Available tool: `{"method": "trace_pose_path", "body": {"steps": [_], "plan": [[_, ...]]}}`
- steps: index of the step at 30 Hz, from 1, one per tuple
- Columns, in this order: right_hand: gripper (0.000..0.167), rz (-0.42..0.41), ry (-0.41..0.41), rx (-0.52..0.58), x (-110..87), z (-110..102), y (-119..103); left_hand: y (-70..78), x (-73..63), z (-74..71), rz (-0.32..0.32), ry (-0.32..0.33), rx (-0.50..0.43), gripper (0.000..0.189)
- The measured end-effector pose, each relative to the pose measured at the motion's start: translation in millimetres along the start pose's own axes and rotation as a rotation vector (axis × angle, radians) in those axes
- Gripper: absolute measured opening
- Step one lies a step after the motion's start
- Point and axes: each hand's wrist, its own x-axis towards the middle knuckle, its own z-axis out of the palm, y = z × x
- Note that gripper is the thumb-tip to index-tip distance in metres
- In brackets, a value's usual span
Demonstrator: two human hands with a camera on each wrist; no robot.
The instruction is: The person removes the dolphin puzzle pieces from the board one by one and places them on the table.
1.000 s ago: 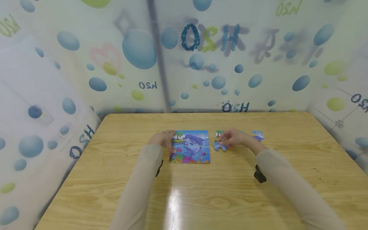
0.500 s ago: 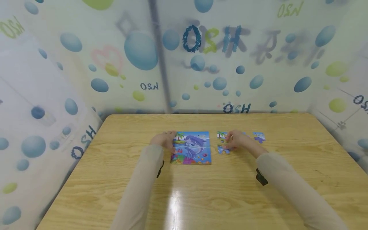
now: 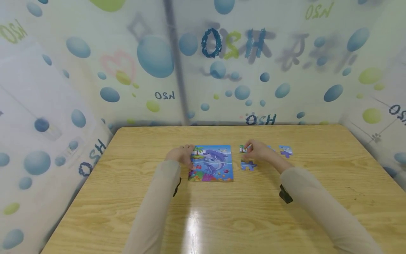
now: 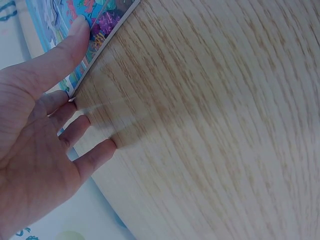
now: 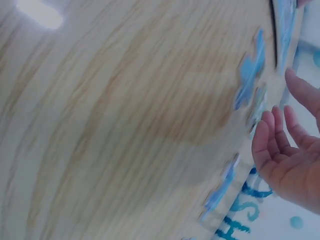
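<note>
A square picture puzzle (image 3: 214, 165) with two dolphins, a palm tree and coral lies on the wooden table. My left hand (image 3: 180, 155) holds its left edge. In the left wrist view the thumb (image 4: 75, 42) lies on the picture and the other fingers are at the edge. My right hand (image 3: 258, 151) hovers over loose jigsaw pieces right of the puzzle, thumb and fingers apart and nothing seen between them. Just below it lies a blue jigsaw piece (image 3: 248, 165); a palm-tree piece (image 3: 243, 149) is partly covered by the fingers.
Farther right lies a blue and purple jigsaw piece (image 3: 285, 151). Another piece (image 3: 269, 147) shows only a sliver behind the right hand. A printed curtain (image 3: 203, 70) with blue and green bubbles stands along the table's back edge (image 3: 152, 126).
My right hand slid the lower blue piece slightly toward me, let go of it and moved up and left toward the palm-tree piece. The left hand keeps its place.
</note>
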Motion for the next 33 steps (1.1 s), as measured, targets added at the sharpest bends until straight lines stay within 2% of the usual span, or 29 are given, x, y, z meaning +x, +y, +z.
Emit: {"method": "trace_pose_path", "body": {"steps": [7,12,18,23,28,33], "plan": [[0.040,-0.139,-0.024,0.002,6.5,8.2,-21.0,0.8,-1.7,-0.7,-0.012,-0.005,-0.007,0.092],[0.049,-0.160,-0.059,-0.014,12.6,16.5,-37.7,0.3,0.4,0.1,-0.012,-0.007,-0.006,0.093],[0.047,-0.198,-0.105,-0.096,20.9,32.0,-59.9,0.3,2.8,1.3,-0.015,0.001,0.014,0.093],[0.056,-0.194,-0.125,-0.201,30.5,49.6,-75.1,0.2,3.0,1.0,-0.008,-0.003,0.025,0.094],[0.058,-0.143,-0.112,-0.196,37.3,63.3,-83.4,1.3,-0.5,1.9,-0.002,0.000,0.025,0.092],[0.058,-0.113,-0.102,-0.228,40.2,67.0,-89.8,0.1,-1.2,2.4,-0.019,0.013,0.037,0.092]]}}
